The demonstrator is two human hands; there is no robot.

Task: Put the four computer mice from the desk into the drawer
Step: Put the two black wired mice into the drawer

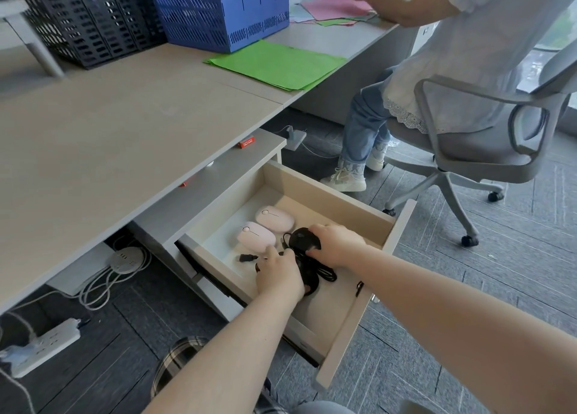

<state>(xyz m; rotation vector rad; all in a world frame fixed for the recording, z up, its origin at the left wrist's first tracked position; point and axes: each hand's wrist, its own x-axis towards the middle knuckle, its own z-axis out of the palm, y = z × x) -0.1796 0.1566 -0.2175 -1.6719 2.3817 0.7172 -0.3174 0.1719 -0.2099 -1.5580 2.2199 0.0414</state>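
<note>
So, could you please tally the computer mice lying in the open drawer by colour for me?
Pale pink rounded wireless mice: 2
Black corded mice: 2, one under the right hand, one mostly hidden under the left hand
Total: 4, all inside the light wooden drawer
</note>
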